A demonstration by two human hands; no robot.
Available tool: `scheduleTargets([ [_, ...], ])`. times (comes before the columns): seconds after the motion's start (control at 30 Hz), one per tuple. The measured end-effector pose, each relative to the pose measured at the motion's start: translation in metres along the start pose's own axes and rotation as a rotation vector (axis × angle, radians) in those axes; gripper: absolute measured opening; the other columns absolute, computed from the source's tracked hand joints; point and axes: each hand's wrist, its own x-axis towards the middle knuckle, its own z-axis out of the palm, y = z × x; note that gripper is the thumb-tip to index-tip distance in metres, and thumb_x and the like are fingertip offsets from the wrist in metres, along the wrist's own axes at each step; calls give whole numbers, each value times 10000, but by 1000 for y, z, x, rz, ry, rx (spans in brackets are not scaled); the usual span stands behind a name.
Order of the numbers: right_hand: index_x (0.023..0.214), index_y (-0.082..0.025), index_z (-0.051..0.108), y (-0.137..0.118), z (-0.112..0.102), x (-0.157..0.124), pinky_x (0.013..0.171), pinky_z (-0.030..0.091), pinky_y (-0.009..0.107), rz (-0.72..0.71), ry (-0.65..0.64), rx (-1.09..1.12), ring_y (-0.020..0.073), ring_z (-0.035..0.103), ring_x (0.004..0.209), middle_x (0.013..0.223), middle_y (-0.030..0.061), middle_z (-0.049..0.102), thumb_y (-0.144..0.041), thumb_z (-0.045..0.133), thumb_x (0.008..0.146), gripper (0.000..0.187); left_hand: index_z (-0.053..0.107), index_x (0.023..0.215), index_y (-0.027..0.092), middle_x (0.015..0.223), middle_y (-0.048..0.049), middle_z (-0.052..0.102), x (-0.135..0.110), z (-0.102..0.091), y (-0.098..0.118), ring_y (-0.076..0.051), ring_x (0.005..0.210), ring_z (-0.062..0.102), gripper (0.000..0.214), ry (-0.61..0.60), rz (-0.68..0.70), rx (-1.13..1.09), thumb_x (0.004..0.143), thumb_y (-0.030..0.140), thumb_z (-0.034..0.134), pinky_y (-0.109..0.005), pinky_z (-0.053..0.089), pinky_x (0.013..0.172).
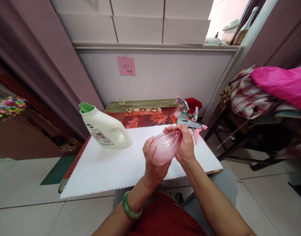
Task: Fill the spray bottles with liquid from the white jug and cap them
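A translucent pink spray bottle point(166, 146) is tilted over the table, its grey and pink trigger head pointing right. My left hand point(152, 164) is closed around the base of its body. My right hand point(186, 144) grips the neck just below the trigger head, fingers wrapped round it. Behind them, partly hidden, stand more spray bottles, among them a teal one point(182, 118). On the left of the white cloth point(111, 173) stands a cream plastic jug point(121, 131) with a green piece point(85, 107) in its mouth.
The low table point(138, 113) has a printed red top and stands against the wall, with a small clear green cup point(121, 102) at its back edge. A red object point(193, 105) lies behind the spray bottles. Clothes point(248, 91) are piled on the right.
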Motion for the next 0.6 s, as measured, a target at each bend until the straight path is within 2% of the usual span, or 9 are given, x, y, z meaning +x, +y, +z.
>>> scheduleTargets([
  [0.07, 811, -239, 598, 1, 1, 0, 832, 526, 361, -51, -3, 28, 201, 718, 802, 759, -17, 741, -497, 647, 867, 269, 233, 1529, 271, 1553, -224, 325, 5, 0, 6, -383, 1428, 389, 1099, -18, -167, -194, 656, 402, 886, -593, 379, 1117],
  [0.1, 815, -239, 597, 1, 1, 0, 838, 525, 364, -78, -14, 21, 199, 718, 797, 761, -18, 739, -491, 633, 878, 263, 217, 1542, 273, 1594, -225, 271, 8, -1, 10, -391, 1455, 351, 1095, -6, -322, -334, 679, 517, 845, -585, 373, 1125],
  [0.2, 838, -238, 594, 4, -2, 4, 842, 521, 371, -132, -79, -40, 197, 717, 782, 765, -15, 736, -495, 600, 900, 265, 293, 1523, 274, 1592, -192, 335, 26, -3, 18, -364, 1410, 436, 877, 63, -998, -780, 828, 752, 534, -516, 491, 1017],
  [0.27, 852, -238, 593, 7, -6, 9, 849, 516, 373, -154, -130, -87, 195, 715, 782, 767, -16, 735, -497, 617, 891, 263, 434, 1449, 203, 1444, -212, 522, 38, -5, 18, -358, 1218, 606, 844, -84, -1428, -1035, 866, 806, 344, -462, 581, 803],
  [0.33, 852, -238, 589, 10, -12, 13, 848, 512, 367, -153, -160, -132, 194, 713, 783, 768, -17, 735, -497, 648, 873, 267, 546, 1346, 135, 1194, -220, 667, 44, -8, 14, -310, 882, 711, 883, -326, -1656, -1170, 856, 826, 296, -350, 541, 528],
  [0.4, 852, -238, 588, 12, -16, 17, 832, 512, 362, -117, -168, -170, 196, 713, 784, 770, -15, 738, -513, 662, 859, 285, 599, 1267, 121, 927, -162, 707, 43, -9, 10, -209, 568, 640, 869, -422, -1710, -1156, 837, 830, 343, -244, 362, 362],
  [0.47, 856, -237, 592, 12, -19, 19, 823, 511, 357, -74, -170, -212, 199, 711, 792, 781, -8, 745, -538, 664, 851, 310, 622, 1203, 124, 700, -75, 646, 34, -8, 8, -140, 433, 510, 836, -348, -1664, -1069, 820, 831, 393, -206, 233, 340],
  [0.53, 870, -237, 599, 11, -20, 20, 823, 508, 352, -50, -159, -253, 199, 707, 800, 799, -1, 756, -553, 663, 850, 324, 619, 1179, 124, 617, -26, 580, 22, -5, 8, -121, 440, 463, 795, -260, -1530, -996, 811, 811, 460, -211, 252, 371],
  [0.6, 881, -243, 597, 9, -17, 19, 809, 508, 347, -37, -127, -266, 196, 703, 788, 810, -2, 764, -558, 664, 852, 324, 587, 1205, 145, 725, -32, 616, 10, -3, 6, -138, 548, 526, 727, -163, -1354, -904, 760, 717, 648, -239, 380, 453],
])
